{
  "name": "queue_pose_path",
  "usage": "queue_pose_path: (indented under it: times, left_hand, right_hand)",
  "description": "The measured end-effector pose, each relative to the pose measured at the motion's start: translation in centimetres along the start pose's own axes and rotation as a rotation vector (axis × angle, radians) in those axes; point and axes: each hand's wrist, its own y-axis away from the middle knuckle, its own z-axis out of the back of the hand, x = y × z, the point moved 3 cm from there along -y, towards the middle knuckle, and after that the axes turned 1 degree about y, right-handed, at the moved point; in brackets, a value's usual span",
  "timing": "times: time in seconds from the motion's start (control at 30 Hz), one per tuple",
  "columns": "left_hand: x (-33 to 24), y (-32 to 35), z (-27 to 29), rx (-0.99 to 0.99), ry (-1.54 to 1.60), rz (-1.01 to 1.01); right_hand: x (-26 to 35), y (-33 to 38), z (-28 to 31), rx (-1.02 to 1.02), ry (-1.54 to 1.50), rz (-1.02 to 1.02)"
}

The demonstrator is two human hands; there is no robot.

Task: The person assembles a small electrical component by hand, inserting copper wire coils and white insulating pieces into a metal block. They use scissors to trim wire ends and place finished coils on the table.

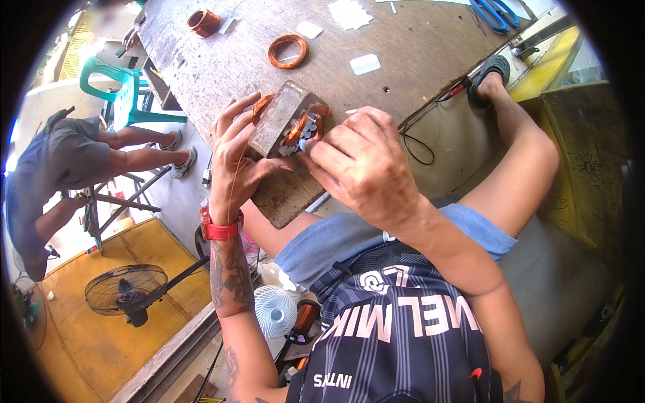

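Observation:
A grey-brown, block-shaped motor stator core (pixel 273 121) sits above a wooden board (pixel 282 200) in front of me. Copper windings (pixel 293 134) and pale slot-liner pieces show at its right end, with more copper at its left end. My left hand (pixel 236 151) steadies the core from the left, fingers spread along that side and thumb at the near edge. A thin copper wire runs down past that wrist. At the right end, the curled fingers of my right hand (pixel 369 164) pinch close to the windings. Whatever lies between their tips is mostly hidden.
On the wooden table (pixel 235 60) lie a copper wire coil (pixel 287 52), a wound copper roll (pixel 203 23), white paper pieces (pixel 365 64) and blue-handled scissors (pixel 496 15). At left are a fan (pixel 127 289), a green chair (pixel 124 91) and another person (pixel 74 154).

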Motion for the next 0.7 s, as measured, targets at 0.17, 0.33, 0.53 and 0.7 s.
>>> queue_pose_path:
  times: [0.17, 0.33, 0.53, 0.7]
  left_hand:
    - [0.4, 0.2, 0.0, -0.013, 0.009, -0.007]
    - [0.5, 0.4, 0.1, 0.013, 0.015, 0.014]
    - [0.6, 0.5, -0.2, -0.049, 0.121, 0.081]
    - [0.4, 0.6, -0.3, -0.105, 0.169, 0.082]
  right_hand:
    - [-0.6, 0.5, -0.1, -0.064, -0.041, -0.061]
    - [-0.5, 0.9, -0.7, -0.051, -0.040, -0.061]
    - [-0.1, 1.2, -0.7, -0.043, -0.060, -0.103]
    - [-0.6, 1.5, 0.2, -0.013, -0.045, -0.115]
